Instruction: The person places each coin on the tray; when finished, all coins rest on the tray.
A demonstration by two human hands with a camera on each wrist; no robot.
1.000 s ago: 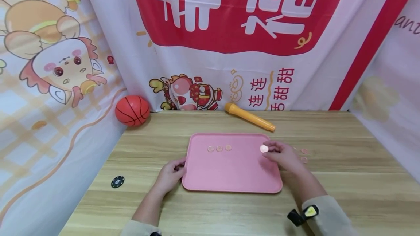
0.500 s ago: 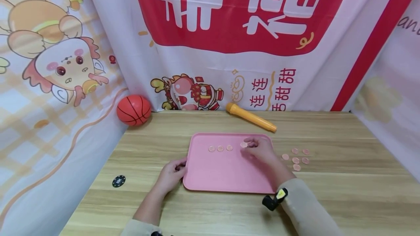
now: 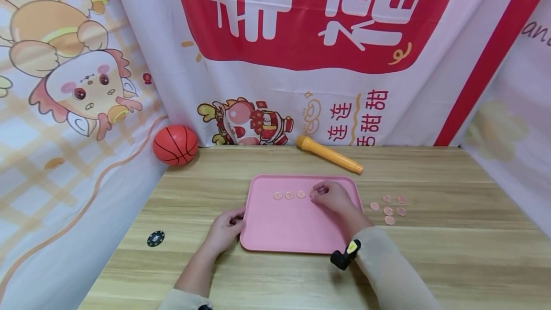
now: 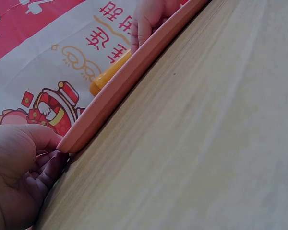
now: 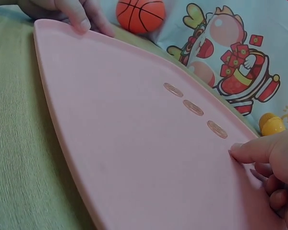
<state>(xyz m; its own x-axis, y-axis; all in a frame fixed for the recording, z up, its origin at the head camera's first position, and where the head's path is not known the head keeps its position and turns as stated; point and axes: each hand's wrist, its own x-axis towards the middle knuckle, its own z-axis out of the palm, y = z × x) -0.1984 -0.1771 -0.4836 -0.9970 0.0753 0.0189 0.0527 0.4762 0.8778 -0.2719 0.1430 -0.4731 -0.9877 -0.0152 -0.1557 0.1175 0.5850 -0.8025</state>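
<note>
A pink tray (image 3: 297,228) lies on the wooden table. My left hand (image 3: 225,229) grips its left edge; in the left wrist view the thumb lies on the rim (image 4: 79,136) and the fingers curl under it. Three copper-coloured coins (image 3: 289,195) form a row near the tray's far side, seen also as flat coins (image 5: 193,107) in the right wrist view. My right hand (image 3: 335,198) pinches another coin (image 3: 313,194) at the right end of that row, fingertips close over the tray. The fingers cover most of this coin.
Several more coins (image 3: 388,211) lie loosely grouped on the table right of the tray. Behind the tray is an orange toy microphone (image 3: 330,155). A red toy basketball (image 3: 175,145) sits at the back left, and a black poker chip (image 3: 156,238) at the left.
My right hand has carried its coin from the tray's right edge leftward to the row and lowered it there. My left hand keeps its hold on the tray.
</note>
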